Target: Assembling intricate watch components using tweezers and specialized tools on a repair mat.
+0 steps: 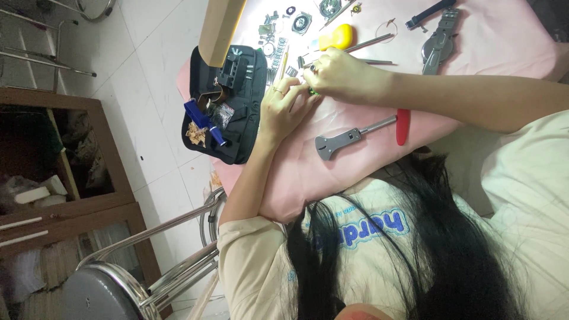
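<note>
A black tool pouch is lying open at the 9 o'clock side of the pink cloth; a blue tool is resting on it, its long axis running from 11 o'clock to 5 o'clock. The left hand is lying just right of the pouch, its wrist toward 7 o'clock and its fingers pointing to 1 o'clock; the fingers are curled and pressed close together, and they are meeting the other hand over a small green thing. This thing is sitting between both hands, above the cloth near its middle; it is too much hidden to tell its long axis or which way it is pointing. The right hand is coming in from 3 o'clock; its fingers are bent and bunched, seeming to pinch at the green thing, though I cannot tell the grip exactly. Below the hands, at 6 o'clock, a grey metal wrench with red handle is lying flat; its long axis is going from 8 o'clock to 2 o'clock, the jaw end toward 8 o'clock. At 12 o'clock a yellow piece is lying; at 1 o'clock grey pliers are resting.
</note>
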